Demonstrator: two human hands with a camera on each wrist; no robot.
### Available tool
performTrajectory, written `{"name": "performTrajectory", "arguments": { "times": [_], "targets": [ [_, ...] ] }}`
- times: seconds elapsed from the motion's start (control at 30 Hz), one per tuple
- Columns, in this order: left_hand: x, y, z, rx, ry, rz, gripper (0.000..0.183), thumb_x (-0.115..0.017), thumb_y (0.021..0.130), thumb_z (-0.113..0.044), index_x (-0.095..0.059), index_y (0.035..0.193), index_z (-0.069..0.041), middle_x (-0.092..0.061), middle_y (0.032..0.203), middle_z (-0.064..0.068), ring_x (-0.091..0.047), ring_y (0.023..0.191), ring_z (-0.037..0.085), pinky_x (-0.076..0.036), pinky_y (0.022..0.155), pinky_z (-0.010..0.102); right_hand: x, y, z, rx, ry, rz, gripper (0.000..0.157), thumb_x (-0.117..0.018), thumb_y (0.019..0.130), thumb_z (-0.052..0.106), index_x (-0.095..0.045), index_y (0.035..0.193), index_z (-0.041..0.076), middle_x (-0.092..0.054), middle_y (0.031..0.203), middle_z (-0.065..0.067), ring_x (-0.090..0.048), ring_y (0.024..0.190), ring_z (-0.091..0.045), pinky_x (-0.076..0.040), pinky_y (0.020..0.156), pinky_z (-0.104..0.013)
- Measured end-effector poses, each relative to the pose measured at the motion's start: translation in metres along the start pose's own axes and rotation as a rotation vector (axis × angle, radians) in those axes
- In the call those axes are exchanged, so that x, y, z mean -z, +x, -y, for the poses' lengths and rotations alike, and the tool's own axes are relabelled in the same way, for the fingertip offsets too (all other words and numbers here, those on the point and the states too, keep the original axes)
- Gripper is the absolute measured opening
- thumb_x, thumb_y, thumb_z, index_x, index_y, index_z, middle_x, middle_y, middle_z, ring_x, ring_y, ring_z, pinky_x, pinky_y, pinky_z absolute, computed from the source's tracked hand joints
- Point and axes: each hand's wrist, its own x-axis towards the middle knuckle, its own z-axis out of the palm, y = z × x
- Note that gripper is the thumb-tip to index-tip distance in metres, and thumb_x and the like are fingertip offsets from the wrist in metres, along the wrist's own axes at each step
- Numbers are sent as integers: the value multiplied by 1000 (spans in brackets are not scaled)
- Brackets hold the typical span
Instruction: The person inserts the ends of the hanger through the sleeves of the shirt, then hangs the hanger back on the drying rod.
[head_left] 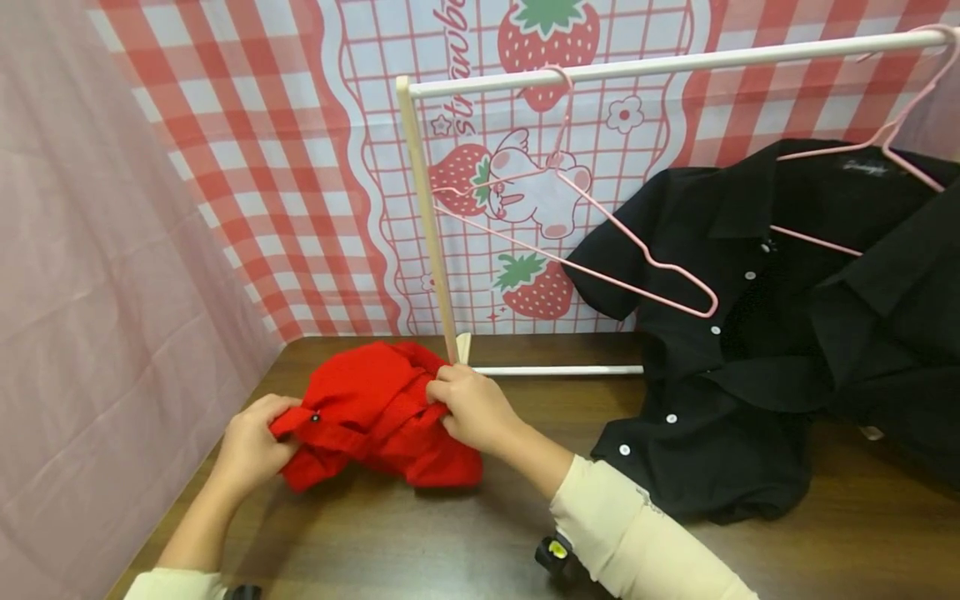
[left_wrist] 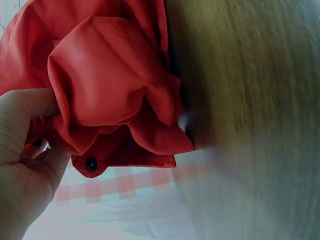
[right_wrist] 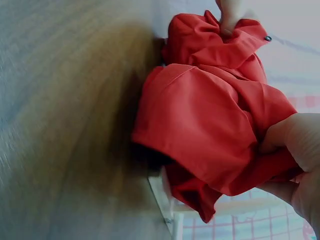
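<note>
A crumpled red garment (head_left: 375, 392) with dark buttons is bunched up over the wooden table, left of the rack. My left hand (head_left: 258, 442) pinches its left side next to a black button (left_wrist: 91, 164). At the garment's right side, my right hand (head_left: 476, 408) grips a fold of the cloth between thumb and fingers. Both hands pull the fabric up a little; in the right wrist view its lower edge (right_wrist: 150, 137) hangs close to the tabletop. The garment's exact kind is hidden by the folds.
A rack with a white top bar (head_left: 675, 61) and wooden post (head_left: 427, 217) stands behind. A bare pink hanger (head_left: 630, 233) hangs from it. On the right, a black short-sleeved shirt (head_left: 697, 275) hangs on another pink hanger (head_left: 892, 137). A pinkish curtain (head_left: 112, 292) borders the left.
</note>
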Motion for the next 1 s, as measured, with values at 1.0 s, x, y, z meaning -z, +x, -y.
{"name": "performTrajectory", "arguments": {
  "times": [1.0],
  "targets": [
    [1, 66, -59, -167, -68, -4, 35, -75, 57, 17, -71, 84, -5, -63, 83, 3, -62, 76, 21, -52, 67, 42, 93, -33, -60, 9, 107, -134, 25, -69, 67, -11, -70, 83, 8, -62, 82, -2, -55, 79, -20, -50, 68, -34]
  ]
}}
